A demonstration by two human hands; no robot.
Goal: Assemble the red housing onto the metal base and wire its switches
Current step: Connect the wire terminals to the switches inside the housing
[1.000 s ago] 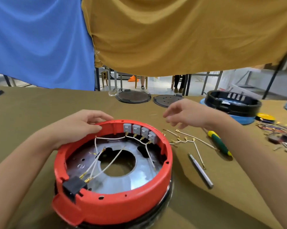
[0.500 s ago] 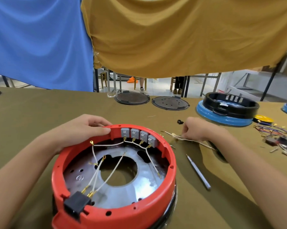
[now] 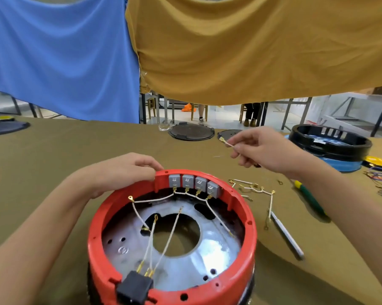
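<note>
Cloth-covered table [image 3: 75, 155] under housing [image 3: 207, 289], wires [image 3: 258, 190]

Head-worn camera looks forward and down, close above the table [image 3: 53, 155].

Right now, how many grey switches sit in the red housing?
4, side by side in a row along the far inner wall of the red housing: switches. None look hidden.
</note>
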